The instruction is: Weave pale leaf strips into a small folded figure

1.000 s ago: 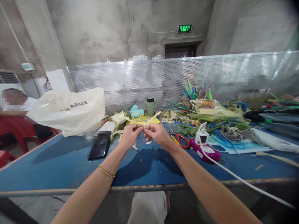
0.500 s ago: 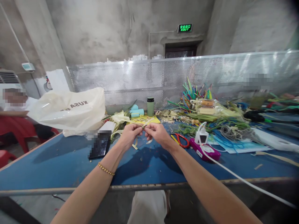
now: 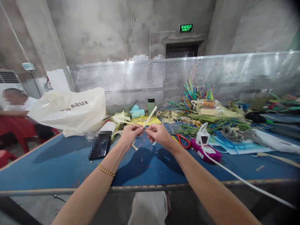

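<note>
Above the blue table, my left hand (image 3: pixel 130 135) is closed in a pinch on pale husk strips. One flat husk strip (image 3: pixel 150 116) slants up to the right from its fingertips. My right hand (image 3: pixel 158 134) is close beside it, thumb and fingers pressed together at the strips; exactly what they pinch is small and partly hidden. A pale end hangs just below the right fingers. Another loose husk piece (image 3: pixel 135 146) shows under my left hand.
A black tablet (image 3: pixel 101 147) and a large plastic bag (image 3: pixel 70 109) are to the left. Red-handled scissors (image 3: pixel 184 142), a purple power strip (image 3: pixel 206 150) and tangled cords (image 3: pixel 231 134) lie right. A green bottle (image 3: pixel 151 107) stands behind. A person sits far left.
The flat strip now stands up at a slant between my hands, where it lay lower before. My right fingers have shifted slightly right, away from the left fingertips.
</note>
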Tool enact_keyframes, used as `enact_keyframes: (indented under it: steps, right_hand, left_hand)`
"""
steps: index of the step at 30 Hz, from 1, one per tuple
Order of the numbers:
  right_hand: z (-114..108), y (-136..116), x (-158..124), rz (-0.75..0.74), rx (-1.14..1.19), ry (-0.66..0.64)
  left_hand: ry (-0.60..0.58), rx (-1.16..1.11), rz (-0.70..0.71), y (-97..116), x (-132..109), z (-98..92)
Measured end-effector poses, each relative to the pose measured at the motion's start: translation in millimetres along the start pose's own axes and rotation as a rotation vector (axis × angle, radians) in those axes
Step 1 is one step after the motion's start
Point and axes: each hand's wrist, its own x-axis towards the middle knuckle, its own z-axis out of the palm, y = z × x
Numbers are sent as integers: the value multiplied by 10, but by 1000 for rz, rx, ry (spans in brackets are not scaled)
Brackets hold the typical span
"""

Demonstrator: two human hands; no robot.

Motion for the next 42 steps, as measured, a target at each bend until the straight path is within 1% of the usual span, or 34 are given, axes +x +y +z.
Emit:
enact_keyframes:
  steps: [3, 5, 7, 9, 11, 13, 14, 16, 17, 18, 19, 20, 21, 22, 23, 25, 27, 28, 30, 32, 35, 38, 42]
  right_hand:
    - [4, 34, 12, 6, -22, 1]
    - [1, 56, 28, 3, -30, -1]
    - [-11, 64, 44, -48, -47, 39]
    - [-28, 56, 55, -122, -54, 121]
    - [-46, 44, 61, -152, -57, 203]
    - [-63, 42, 66, -126, -76, 246]
    - [-73, 48, 70, -100, -92, 255]
    - [-97, 62, 76, -56, -148, 285]
    - [-111, 66, 76, -58, -189, 327]
    - [-125, 65, 73, -83, -245, 388]
    - [-138, 58, 66, -142, -314, 463]
    - [-149, 44, 56, -226, -384, 542]
    - [-154, 25, 44, -321, -443, 591]
    - [-154, 2, 31, -414, -479, 586]
    - [-149, -22, 20, -490, -502, 545]
    - [-129, -66, 7, -567, -499, 381]
    - [-108, -96, 6, -567, -437, 218]
    - [-102, -104, 9, -550, -397, 158]
    - [-106, -110, 17, -491, -311, 90]
    - [-128, -103, 24, -410, -227, 87]
    - [-175, -80, 33, -293, -106, 149]
    - [-206, -53, 38, -211, -3, 196]
    - [-207, -28, 37, -116, 54, 187]
  left_hand:
    - [82, 59, 33, 2, 8, 3]
    - [93, 85, 35, 11, -1, 14]
    - [81, 87, 13, 18, -17, 33]
    - [48, 84, -13, 19, -36, 57]
    - [-1, 97, -32, 12, -50, 79]
    - [-43, 125, -42, -1, -55, 91]
    - [-45, 141, -43, -7, -53, 91]
    - [-19, 165, -40, -12, -46, 86]
    - [-1, 175, -35, -9, -44, 83]
    - [11, 187, -23, -3, -43, 81]
    - [10, 205, -7, 6, -45, 81]
    - [-6, 228, 15, 16, -49, 83]
    - [-41, 261, 42, 25, -57, 89]
    - [-85, 305, 72, 33, -66, 96]
    - [-137, 354, 102, 38, -77, 104]
    - [-237, 452, 153, 41, -102, 118]
    - [-301, 532, 185, 43, -125, 127]
    - [-318, 563, 193, 49, -134, 129]
    - [-346, 609, 190, 74, -150, 126]
    - [-382, 617, 156, 119, -158, 116]
    - [-428, 543, 56, 189, -161, 93]
    - [-410, 417, -15, 214, -161, 76]
    - [-382, 336, -54, 199, -171, 75]
